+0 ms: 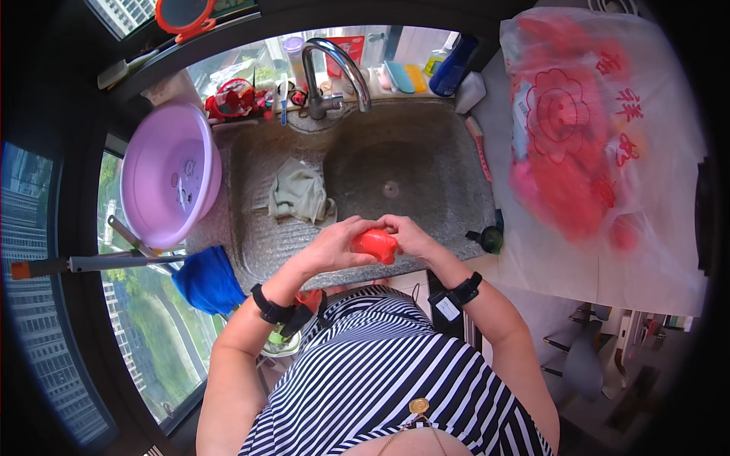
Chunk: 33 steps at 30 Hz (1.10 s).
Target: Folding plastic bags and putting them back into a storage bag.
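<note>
Above the near edge of a stone sink (399, 268), both hands are together around a small, shiny red bundle (373, 245) that looks like plastic. My left hand (336, 246) wraps it from the left, thumb below and fingers above. My right hand (408, 235) touches its right end with bent fingers. Behind the hands, a crumpled pale green cloth (299, 194) lies on the ribbed drainboard. The round basin (399, 154) with its drain is at the right, and a chrome faucet (336, 48) arches over its back.
A purple plastic basin (162, 176) leans at the left, above a blue cloth (208, 279) by a metal pole. Sponges (408, 77) and a blue bottle (453, 65) line the back ledge. A pink-handled brush (479, 149) rests on the right rim. A large plastic bag (570, 131) covers the right counter.
</note>
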Tool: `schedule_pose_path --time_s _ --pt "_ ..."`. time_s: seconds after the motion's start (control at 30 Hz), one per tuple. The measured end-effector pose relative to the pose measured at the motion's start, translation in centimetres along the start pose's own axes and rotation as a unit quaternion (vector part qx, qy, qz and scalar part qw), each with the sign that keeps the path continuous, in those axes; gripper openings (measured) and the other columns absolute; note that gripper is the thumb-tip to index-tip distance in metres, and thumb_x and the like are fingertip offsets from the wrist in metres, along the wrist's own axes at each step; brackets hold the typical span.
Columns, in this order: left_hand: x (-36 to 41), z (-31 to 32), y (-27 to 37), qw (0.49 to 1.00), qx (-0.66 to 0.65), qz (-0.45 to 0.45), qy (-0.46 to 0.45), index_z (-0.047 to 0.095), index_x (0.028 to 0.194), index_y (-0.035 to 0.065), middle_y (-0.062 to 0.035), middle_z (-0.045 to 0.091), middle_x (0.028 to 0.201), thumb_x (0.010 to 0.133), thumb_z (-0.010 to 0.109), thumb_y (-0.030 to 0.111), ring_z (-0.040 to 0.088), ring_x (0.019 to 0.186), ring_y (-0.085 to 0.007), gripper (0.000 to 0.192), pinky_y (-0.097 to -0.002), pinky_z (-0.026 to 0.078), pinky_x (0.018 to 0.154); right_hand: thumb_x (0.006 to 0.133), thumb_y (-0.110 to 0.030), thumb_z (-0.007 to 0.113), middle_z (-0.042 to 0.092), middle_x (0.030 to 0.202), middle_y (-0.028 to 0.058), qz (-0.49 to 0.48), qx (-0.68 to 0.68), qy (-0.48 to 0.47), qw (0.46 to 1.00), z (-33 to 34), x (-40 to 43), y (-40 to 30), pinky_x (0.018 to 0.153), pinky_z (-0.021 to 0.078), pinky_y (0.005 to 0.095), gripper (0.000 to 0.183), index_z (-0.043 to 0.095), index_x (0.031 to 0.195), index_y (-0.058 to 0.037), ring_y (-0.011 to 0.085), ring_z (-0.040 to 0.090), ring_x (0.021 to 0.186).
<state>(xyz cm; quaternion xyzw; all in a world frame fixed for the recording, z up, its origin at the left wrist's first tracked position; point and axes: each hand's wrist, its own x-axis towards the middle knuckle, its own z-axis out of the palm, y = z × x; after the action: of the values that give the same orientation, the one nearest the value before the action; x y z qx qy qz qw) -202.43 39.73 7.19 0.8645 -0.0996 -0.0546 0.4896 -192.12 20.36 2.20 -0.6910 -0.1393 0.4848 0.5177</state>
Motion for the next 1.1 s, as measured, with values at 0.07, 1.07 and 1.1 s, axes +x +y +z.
schedule_pose_path --time_s 0.07,1.07,1.1 --pt "0.5 0.0 0.1 0.999 -0.023 0.009 -0.026 0.058 0.125 0.0071 -0.0148 0.06 0.105 0.073 0.076 0.016 0.062 0.097 -0.0345 0.055 -0.0408 0.05 0.082 0.086 -0.017 0.067 0.068 0.088 0.0003 0.014 -0.004 -0.041 0.999 -0.3 -1.1 -1.3 0.053 0.0377 0.0208 0.024 0.066 0.109 -0.0108 0.006 0.057 0.069" --pt "6.8 0.7 10.7 0.967 -0.161 0.195 0.008 0.04 0.138 0.0021 -0.0151 0.063 0.114 0.069 0.087 0.021 0.064 0.1 -0.025 0.086 -0.0344 0.053 0.085 0.079 -0.011 0.069 0.065 0.101 0.0128 -0.289 -0.208 0.274 0.893 -2.8 -17.7 -11.2 0.071 0.0522 0.0326 0.042 0.059 0.119 -0.0021 0.0183 0.064 0.079" --pt "7.1 0.6 10.7 0.966 -0.165 0.199 0.006 0.04 0.138 0.0021 -0.0151 0.063 0.114 0.069 0.087 0.021 0.064 0.1 -0.025 0.086 -0.0344 0.053 0.085 0.078 -0.01 0.068 0.065 0.099 0.0125 -0.29 -0.239 0.313 0.872 -2.8 -19.7 -13.0 0.071 0.0521 0.0333 0.038 0.06 0.115 -0.0026 0.0193 0.065 0.081"
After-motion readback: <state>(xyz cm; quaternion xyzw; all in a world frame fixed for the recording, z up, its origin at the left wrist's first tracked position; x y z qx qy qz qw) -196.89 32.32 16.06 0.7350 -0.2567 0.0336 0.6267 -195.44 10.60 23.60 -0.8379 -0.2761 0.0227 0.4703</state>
